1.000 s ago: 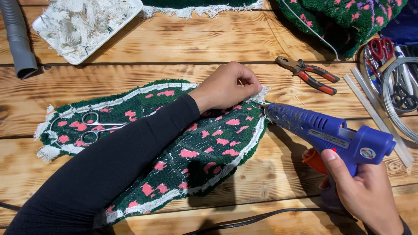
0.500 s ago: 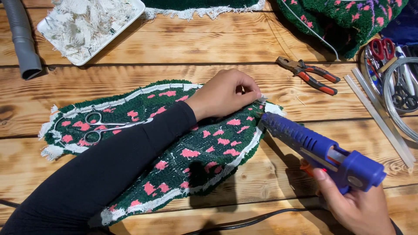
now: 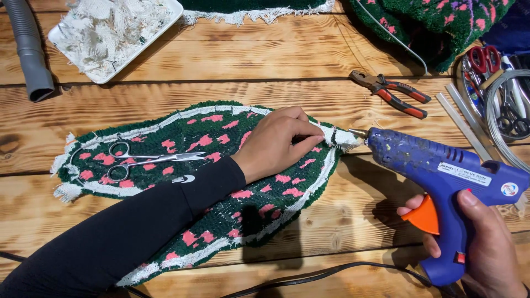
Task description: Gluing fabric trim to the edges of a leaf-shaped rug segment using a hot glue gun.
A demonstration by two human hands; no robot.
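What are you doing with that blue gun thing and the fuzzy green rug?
A person is working on a green tufted piece with pink spots that lies on a wooden table. The left hand pinches its white cloth edge at the tip. The right hand grips a blue glue gun, a finger on the orange trigger, the nozzle right at that edge. Small scissors rest on the piece, and pliers lie on the table farther back.

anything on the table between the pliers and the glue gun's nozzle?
No. In the head view, only bare wooden table lies between the pliers and the glue gun nozzle; the right hand holds the gun.
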